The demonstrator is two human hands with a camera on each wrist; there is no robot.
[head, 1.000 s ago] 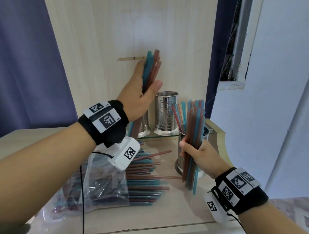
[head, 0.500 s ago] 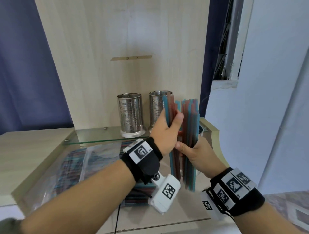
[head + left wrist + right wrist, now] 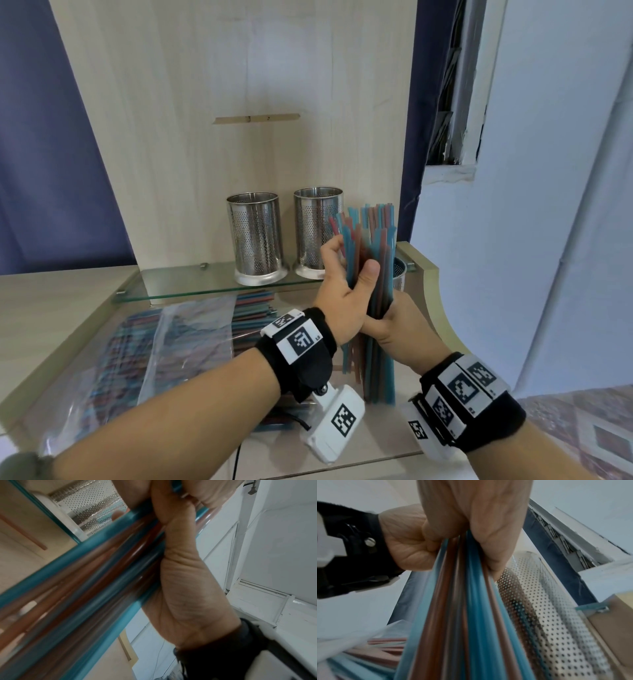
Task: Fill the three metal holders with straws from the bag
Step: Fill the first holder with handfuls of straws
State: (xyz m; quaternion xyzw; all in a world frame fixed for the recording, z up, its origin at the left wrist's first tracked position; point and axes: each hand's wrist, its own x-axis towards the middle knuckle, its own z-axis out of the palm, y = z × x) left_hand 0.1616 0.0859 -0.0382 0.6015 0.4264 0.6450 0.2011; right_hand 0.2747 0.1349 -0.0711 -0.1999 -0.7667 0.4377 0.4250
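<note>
Both hands hold one upright bundle of blue and brown straws (image 3: 375, 342) at the right of the table. My left hand (image 3: 354, 263) grips it higher up, thumb in front. My right hand (image 3: 390, 318) grips it just below; the two hands touch. The right wrist view shows the bundle (image 3: 471, 615) fanning down from my fist. Two empty perforated metal holders (image 3: 257, 240) (image 3: 315, 233) stand on the glass shelf (image 3: 205, 284). A third holder (image 3: 399, 277) stands right behind the bundle, mostly hidden. The clear bag (image 3: 164, 342) of straws lies flat at left.
Loose straws (image 3: 253, 308) lie under the glass shelf beside the bag. A wooden back panel (image 3: 239, 137) rises behind the holders. The table's curved right edge (image 3: 435, 308) is close to my right hand. A white wall (image 3: 548, 240) stands beyond it.
My left hand came down from high against the back panel with its few straws and joined them to the bundle in my right hand. Both hands now grip one bundle.
</note>
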